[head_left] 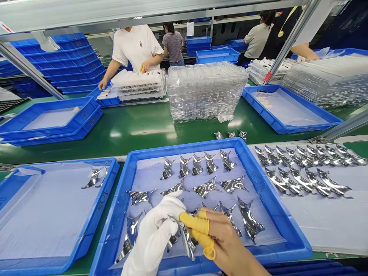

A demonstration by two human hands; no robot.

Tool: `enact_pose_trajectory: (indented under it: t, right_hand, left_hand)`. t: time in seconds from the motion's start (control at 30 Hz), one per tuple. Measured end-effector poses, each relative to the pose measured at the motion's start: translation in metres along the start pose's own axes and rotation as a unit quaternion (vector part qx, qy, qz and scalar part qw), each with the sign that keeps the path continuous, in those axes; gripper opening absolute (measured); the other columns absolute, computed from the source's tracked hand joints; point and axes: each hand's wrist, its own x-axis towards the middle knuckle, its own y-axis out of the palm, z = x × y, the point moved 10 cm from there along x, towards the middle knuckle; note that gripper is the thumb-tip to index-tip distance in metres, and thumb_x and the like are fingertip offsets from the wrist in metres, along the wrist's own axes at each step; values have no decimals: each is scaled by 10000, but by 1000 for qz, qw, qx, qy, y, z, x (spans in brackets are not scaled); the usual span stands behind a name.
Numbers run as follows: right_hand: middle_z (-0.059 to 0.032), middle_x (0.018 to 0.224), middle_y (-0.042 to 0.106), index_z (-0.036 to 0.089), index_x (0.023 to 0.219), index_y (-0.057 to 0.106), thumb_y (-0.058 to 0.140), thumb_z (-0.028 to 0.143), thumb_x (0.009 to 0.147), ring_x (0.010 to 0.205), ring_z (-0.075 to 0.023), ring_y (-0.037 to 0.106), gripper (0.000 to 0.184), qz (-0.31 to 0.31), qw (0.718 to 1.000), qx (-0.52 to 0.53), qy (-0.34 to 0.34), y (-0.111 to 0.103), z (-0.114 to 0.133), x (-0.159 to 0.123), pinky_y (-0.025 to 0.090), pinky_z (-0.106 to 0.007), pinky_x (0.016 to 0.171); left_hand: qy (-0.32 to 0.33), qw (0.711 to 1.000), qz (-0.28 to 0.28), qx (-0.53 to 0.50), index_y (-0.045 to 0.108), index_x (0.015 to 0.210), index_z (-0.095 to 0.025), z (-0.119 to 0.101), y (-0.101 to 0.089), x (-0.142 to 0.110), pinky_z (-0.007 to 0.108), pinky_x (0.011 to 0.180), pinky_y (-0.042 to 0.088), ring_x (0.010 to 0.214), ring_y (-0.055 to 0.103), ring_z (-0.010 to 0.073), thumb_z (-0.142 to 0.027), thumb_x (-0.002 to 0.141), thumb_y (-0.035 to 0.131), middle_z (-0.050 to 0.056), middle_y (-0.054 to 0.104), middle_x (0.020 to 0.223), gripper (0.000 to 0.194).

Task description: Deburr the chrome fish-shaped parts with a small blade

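Observation:
Over a blue tray (135,161) lined with white sheet, my left hand (156,230), in a white glove, pinches a shiny chrome-plated part (188,241). My right hand (221,237), with yellow finger cots on its thumb and fingers, closes on the same part from the right. Part of the piece is hidden behind my fingers. Around both hands, several like chrome parts lie spread in the tray, such as a curved chrome part (249,219) to the right and another chrome part (132,230) to the left.
At left stands a lined blue tray (113,172) holding two chrome parts (93,177). Rows of chrome parts (304,180) lie on a white sheet at right. Beyond stand stacked clear plastic trays (205,94) and a lined blue tray (290,128). A co-worker (136,48) works across the green bench (138,126).

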Motion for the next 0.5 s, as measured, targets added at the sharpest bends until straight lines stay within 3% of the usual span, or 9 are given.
enact_pose_trajectory:
  t: [0.17, 0.33, 0.5]
  right_hand:
    - [20, 638, 518, 225, 1005, 830, 484, 211, 1064, 591, -150, 436, 351, -7, 1000, 10, 13, 2, -10, -5, 337, -273, 559]
    - [45, 626, 438, 231, 1132, 824, 516, 136, 996, 573, -132, 384, 350, -16, 995, 66, 67, 6, -24, -9, 300, -252, 530]
    - [28, 661, 538, 235, 1145, 821, 515, 127, 986, 600, -138, 454, 361, -14, 994, 69, 79, 4, -25, -10, 361, -253, 565]
  left_hand:
    - [16, 1000, 1, -13, 636, 1306, -205, -1, -2, 4, 471, 932, 597, 1116, 674, 256, -378, 996, 661, 112, 651, 1334, 356]
    - [24, 999, 18, -18, 637, 1300, -199, 3, 0, 3, 466, 923, 599, 1104, 679, 253, -374, 994, 665, 110, 657, 1320, 354]
    - [21, 999, 32, -18, 690, 1147, -179, 7, -8, -6, 420, 864, 600, 974, 699, 215, -436, 986, 666, 79, 718, 1136, 305]
